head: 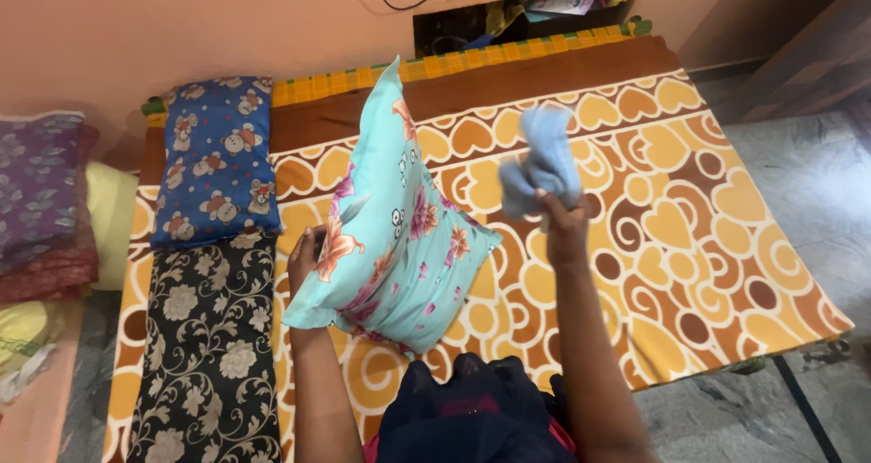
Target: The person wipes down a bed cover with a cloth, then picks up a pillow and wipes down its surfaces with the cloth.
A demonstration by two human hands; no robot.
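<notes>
My left hand (pixel 304 256) grips the left edge of a turquoise pillow (pixel 395 236) with a floral print and holds it tilted up above the bed. Most of that hand is hidden behind the pillow. To its right my right hand (pixel 561 220) is raised and closed on a crumpled light blue cloth (pixel 542 166), which looks blurred. Both hang over an orange and brown blanket (pixel 699 209) with heart and circle shapes that covers the bed.
A blue pillow with a teddy bear print (pixel 215 159) and a black pillow with cream flowers (pixel 207 354) lie along the bed's left side. Folded cloths (pixel 41 200) are stacked at far left. A grey floor (pixel 807 182) runs along the right. A cluttered shelf (pixel 535 9) sits beyond the bed.
</notes>
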